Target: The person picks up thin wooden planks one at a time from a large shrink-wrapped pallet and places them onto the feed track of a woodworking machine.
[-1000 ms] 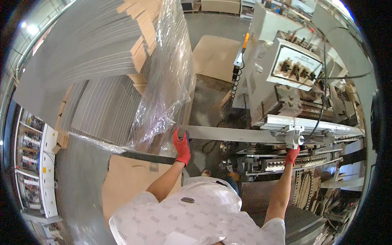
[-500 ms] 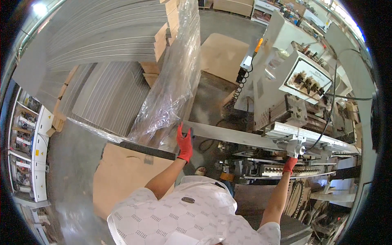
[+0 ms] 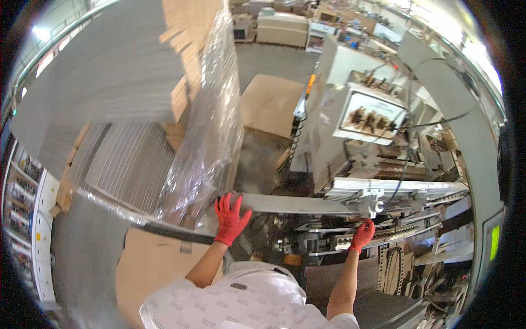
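Observation:
My left hand, in a red work glove, is open with its fingers spread at the near-left end of a long flat grey bar. The bar runs right to a metal rail on the machine. On that rail sits a clamp-like bracket with a round knob. Just below the bracket is my right hand, also red-gloved, its fingers curled together. Whether anything is inside those fingers is hidden.
Tall stacks of grey boards stand at left, partly wrapped in clear plastic film. Brown cardboard lies beside me. The machine's control panel rises beyond the rail, with a coiled cable beside it. Toothed tracks lie below.
My right hand has come down off the bracket. My left hand has spread its fingers at the bar's end. The whole view has shifted, with the machine farther left in it.

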The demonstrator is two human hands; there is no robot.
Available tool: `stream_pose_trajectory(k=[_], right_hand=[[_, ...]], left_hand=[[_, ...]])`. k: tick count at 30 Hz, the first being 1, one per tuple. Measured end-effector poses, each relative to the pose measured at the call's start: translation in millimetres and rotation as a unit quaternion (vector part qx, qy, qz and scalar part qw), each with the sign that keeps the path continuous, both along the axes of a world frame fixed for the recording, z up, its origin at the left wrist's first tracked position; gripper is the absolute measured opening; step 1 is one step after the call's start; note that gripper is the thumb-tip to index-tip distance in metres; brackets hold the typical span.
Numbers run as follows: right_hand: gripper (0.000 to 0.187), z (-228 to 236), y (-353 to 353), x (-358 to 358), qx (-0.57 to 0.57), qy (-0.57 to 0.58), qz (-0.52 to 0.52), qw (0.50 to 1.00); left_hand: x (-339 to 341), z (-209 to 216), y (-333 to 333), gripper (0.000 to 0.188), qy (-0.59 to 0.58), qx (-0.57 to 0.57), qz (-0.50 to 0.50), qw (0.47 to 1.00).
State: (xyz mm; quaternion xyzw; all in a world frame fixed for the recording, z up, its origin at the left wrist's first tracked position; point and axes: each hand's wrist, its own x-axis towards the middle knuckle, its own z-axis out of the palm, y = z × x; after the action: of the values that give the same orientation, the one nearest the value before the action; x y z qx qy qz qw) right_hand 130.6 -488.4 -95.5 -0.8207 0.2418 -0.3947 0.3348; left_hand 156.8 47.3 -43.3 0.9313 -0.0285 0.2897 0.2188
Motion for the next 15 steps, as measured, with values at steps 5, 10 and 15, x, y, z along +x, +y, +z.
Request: stream_pose_trajectory(k=[5,10,15], right_hand=[[0.013,24,13,-12,-0.033,0.011,-0.054,0.998],[0.010,27,46,-46,-0.060,0.009,-0.005,0.998],[0.012,25,52,-50,-0.032,-0.035,-0.015,0.999]], left_hand=[[37,19,-21,0.082,0.182,0.151,-0.138,0.962],[66,7,-40,0.064,0.213,0.159,-0.160,0.950],[66,4,-42,0.058,0.179,0.186,-0.149,0.955]])
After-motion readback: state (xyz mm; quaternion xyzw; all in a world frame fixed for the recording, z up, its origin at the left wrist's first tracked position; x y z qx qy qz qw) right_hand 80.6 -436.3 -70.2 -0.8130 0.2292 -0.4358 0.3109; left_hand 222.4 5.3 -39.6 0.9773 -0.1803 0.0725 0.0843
